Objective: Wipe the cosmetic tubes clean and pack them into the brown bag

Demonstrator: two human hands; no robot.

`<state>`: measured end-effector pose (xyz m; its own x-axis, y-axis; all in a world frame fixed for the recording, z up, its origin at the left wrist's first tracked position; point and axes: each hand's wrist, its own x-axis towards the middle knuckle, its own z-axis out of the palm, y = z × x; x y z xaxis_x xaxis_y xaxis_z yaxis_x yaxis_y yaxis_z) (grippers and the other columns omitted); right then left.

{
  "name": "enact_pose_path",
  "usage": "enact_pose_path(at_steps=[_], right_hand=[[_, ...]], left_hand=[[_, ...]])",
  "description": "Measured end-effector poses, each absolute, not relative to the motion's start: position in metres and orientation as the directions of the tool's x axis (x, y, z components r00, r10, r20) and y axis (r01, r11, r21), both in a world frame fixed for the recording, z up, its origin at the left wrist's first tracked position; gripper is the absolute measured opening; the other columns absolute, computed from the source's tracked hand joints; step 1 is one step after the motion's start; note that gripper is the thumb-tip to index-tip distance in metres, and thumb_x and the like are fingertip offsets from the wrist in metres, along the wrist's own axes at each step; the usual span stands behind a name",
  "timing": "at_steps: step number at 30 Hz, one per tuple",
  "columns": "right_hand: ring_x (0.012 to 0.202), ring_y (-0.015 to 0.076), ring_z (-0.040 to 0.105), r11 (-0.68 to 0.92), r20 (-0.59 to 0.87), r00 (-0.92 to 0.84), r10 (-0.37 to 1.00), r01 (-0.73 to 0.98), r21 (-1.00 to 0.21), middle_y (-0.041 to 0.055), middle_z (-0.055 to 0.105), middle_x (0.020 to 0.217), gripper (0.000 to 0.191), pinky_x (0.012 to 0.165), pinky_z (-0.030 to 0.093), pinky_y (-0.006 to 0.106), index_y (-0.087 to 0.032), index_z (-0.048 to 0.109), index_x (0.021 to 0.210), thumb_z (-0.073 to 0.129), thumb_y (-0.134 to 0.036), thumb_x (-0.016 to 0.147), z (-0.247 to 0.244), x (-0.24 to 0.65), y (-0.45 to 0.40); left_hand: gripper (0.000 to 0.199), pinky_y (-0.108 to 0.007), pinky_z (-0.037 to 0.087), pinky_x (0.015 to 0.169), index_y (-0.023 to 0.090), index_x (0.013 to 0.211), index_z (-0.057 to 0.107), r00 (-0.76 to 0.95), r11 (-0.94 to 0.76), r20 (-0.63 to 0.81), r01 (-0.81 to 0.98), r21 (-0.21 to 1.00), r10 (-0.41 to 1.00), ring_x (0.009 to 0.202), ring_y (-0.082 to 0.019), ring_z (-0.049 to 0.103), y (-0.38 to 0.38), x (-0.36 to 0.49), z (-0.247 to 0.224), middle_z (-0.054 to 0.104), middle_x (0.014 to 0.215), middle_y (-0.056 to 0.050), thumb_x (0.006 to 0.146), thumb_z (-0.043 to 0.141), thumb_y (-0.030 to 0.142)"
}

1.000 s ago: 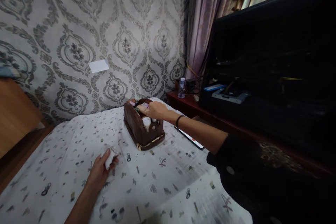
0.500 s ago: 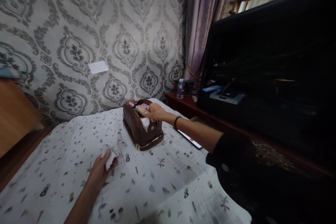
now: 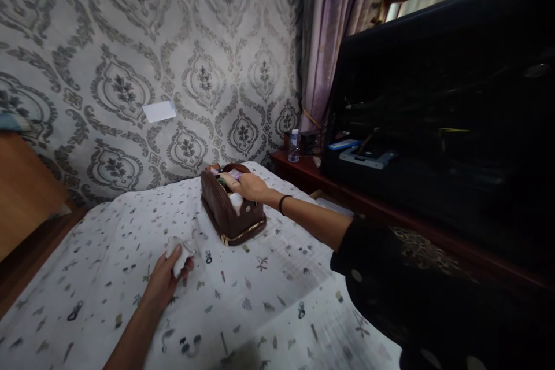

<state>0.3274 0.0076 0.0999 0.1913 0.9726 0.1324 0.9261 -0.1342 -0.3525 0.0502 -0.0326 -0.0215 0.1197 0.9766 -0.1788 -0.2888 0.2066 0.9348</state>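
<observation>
A brown toiletry bag [image 3: 232, 214] with a gold zip stands upright on the bed, its top open. My right hand [image 3: 251, 188] reaches into the bag's opening, its fingertips partly hidden among the contents. Beside those fingers show a pinkish-purple item [image 3: 235, 174] and a round white lid [image 3: 236, 201]; whether the hand grips anything I cannot make out. Nearer to me on the left, my left hand [image 3: 167, 274] is closed around a crumpled white tissue [image 3: 181, 255], just above the sheet and apart from the bag.
A patterned white sheet [image 3: 247, 324] covers the bed. Against the right side runs a dark red cabinet [image 3: 281, 163], bearing a clear bottle [image 3: 294, 147] and a large black television [image 3: 433, 98]. Patterned wallpaper backs the bed, and a wooden panel [image 3: 26, 191] stands at the left.
The view has shifted slightly, so the bag and right arm sit a little further left. A tablet seen by the right forearm is now hidden behind it. Both hands keep their places.
</observation>
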Motion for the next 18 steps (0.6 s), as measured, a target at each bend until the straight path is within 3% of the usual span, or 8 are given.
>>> enact_pose_path(at_steps=[4, 10, 18], right_hand=[[0.097, 0.0260, 0.069, -0.090, 0.139, 0.145, 0.980, 0.935, -0.343, 0.0158, 0.074, 0.110, 0.053, 0.070, 0.046, 0.026, -0.012, 0.073, 0.111, 0.045, -0.054, 0.095, 0.100, 0.329, 0.006], [0.083, 0.0179, 0.068, -0.031, 0.176, 0.092, 0.980, 0.945, -0.325, 0.0111, 0.076, 0.089, 0.044, 0.065, 0.041, 0.022, -0.012, 0.075, 0.093, 0.043, -0.041, 0.100, 0.104, 0.337, -0.003], [0.088, 0.0197, 0.066, 0.012, 0.279, 0.074, 0.958, 0.956, -0.294, 0.0109, 0.075, 0.092, 0.030, 0.071, 0.041, 0.024, -0.012, 0.075, 0.089, 0.049, -0.026, 0.095, 0.103, 0.331, -0.018]], left_hand=[[0.050, -0.022, 0.046, 0.044, 0.011, 0.079, 0.066, 0.126, 0.211, -0.182, -0.289, 0.934, 0.975, 0.057, -0.015, 0.063, -0.032, 0.048, -0.023, 0.069, 0.068, -0.004, 0.050, 0.091, 0.044], [0.052, -0.020, 0.043, 0.042, 0.011, 0.078, 0.065, 0.148, 0.195, -0.158, -0.287, 0.938, 0.976, 0.057, -0.015, 0.062, -0.029, 0.045, -0.028, 0.068, 0.067, -0.004, 0.052, 0.090, 0.047], [0.049, -0.021, 0.044, 0.041, 0.011, 0.077, 0.065, 0.147, 0.195, -0.158, -0.286, 0.938, 0.977, 0.054, -0.015, 0.062, -0.029, 0.046, -0.025, 0.068, 0.065, -0.004, 0.052, 0.088, 0.046]])
